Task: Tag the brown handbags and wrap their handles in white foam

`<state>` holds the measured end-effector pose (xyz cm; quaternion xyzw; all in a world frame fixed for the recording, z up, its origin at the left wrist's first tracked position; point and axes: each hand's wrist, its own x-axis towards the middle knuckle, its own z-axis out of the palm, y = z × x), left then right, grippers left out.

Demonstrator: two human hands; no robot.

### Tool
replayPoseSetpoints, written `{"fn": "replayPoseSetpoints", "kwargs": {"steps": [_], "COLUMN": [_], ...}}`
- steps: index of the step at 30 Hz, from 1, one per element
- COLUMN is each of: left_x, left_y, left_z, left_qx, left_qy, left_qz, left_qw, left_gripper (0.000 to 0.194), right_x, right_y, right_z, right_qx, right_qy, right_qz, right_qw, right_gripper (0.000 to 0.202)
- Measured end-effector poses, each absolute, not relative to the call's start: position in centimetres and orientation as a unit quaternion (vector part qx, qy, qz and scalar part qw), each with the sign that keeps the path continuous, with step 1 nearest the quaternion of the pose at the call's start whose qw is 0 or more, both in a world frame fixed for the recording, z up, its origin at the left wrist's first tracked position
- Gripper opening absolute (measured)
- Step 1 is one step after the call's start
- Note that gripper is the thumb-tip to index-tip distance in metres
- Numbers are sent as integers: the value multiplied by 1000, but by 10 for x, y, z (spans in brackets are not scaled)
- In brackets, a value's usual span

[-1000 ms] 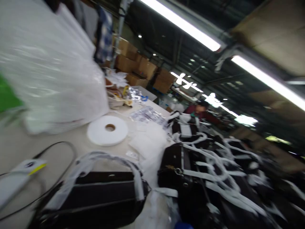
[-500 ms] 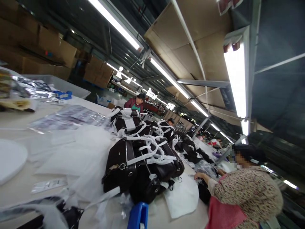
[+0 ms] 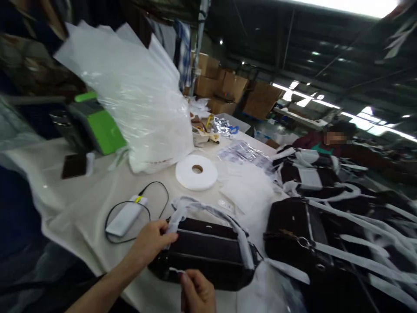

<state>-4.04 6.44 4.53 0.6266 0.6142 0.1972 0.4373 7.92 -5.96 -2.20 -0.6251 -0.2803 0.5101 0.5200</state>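
Observation:
A dark handbag (image 3: pixel 205 250) lies on the table in front of me, its handles wrapped in white, filmy material. My left hand (image 3: pixel 153 241) grips the bag's upper left corner beside the base of the wrapped handle, thumb over the dark surface. Low at the front of the bag, my right hand (image 3: pixel 197 289) pinches the end of a small white strip (image 3: pixel 176 270) that runs to the bag. Its other fingers are curled.
On the right lies a pile of dark handbags (image 3: pixel 289 221) with white-wrapped straps. Behind my bag are a white tape roll (image 3: pixel 182 174), clear plastic sheets and a large stack of plastic bags (image 3: pixel 140 100). A white power bank (image 3: pixel 125 219) with a black cable sits left. A person (image 3: pixel 339 139) is beyond the pile.
My view has swung left and downward. Both hands and the handbag they hold are now in sight, while the co-worker on the right has left the picture.

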Motion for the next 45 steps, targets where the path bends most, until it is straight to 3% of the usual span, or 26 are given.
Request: {"fn": "replayPoseSetpoints", "kwargs": {"steps": [6,24,33,45], "left_x": [-26,-26,-29,-28], "left_y": [62,60,62,60], "left_z": [51,48,42,44], "left_qx": [557,553,555,560], "left_qy": [583,565,565,551], "left_qz": [225,236,244,248], "left_qw": [547,566,560,567], "left_gripper": [29,29,28,28], "right_x": [63,42,36,38], "right_y": [-51,-46,-58,-42], "right_z": [-28,-23,-48,3], "right_qx": [-596,-540,-508,-508], "right_qy": [-198,41,116,140], "right_qz": [543,682,695,695], "right_qw": [558,492,496,488], "right_gripper": [44,33,32,40]}}
